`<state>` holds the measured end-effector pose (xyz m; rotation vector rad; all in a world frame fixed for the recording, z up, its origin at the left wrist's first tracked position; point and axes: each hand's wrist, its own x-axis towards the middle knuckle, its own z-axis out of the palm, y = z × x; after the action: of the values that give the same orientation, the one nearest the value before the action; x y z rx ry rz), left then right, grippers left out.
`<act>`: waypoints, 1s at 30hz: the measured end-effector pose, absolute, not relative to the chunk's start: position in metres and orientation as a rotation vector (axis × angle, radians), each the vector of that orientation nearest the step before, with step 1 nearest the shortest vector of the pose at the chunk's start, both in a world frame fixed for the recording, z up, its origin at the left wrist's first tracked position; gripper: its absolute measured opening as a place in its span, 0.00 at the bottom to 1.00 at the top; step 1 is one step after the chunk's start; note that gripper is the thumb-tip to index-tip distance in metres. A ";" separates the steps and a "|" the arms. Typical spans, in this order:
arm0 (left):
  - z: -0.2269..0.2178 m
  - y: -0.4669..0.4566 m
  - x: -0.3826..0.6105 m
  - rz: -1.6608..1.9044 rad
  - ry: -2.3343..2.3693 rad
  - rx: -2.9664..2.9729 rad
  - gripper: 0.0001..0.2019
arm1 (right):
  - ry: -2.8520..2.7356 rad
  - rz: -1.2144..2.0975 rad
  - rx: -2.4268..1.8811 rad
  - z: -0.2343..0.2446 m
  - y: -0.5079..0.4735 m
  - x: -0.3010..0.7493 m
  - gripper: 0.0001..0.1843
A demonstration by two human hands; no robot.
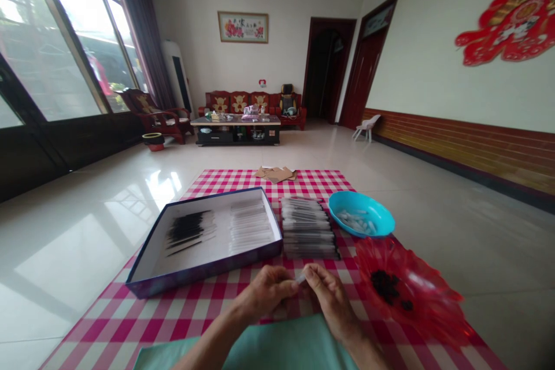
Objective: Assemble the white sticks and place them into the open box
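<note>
My left hand (266, 292) and my right hand (327, 295) meet over the red-and-white checked cloth (143, 324), fingers pinched together on a small clear tube-like piece (300, 278) between them. Just beyond them lies a stack of clear packets (307, 228). A shallow blue-edged box lid (143, 286) to the left holds rows of thin black and clear pieces. A blue bowl (347, 202) with small white pieces and a red plastic dish (433, 312) with small dark bits stand to the right.
A teal cloth (277, 350) lies under my forearms. Cardboard scraps (275, 173) sit at the cloth's far edge. Beyond is glossy tiled floor, a coffee table (236, 127), a red sofa, a white chair (366, 126) and large windows on the left.
</note>
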<state>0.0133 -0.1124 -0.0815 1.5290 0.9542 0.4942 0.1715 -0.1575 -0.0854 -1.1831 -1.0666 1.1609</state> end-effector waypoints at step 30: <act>-0.074 -0.107 0.009 0.364 0.739 1.025 0.20 | -1.036 1.290 -1.101 -0.087 -0.162 0.166 0.19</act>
<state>0.0086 -0.1073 -0.0744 1.0253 0.7394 0.3642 0.1660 -0.1618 -0.0870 -1.1005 -1.0364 1.2898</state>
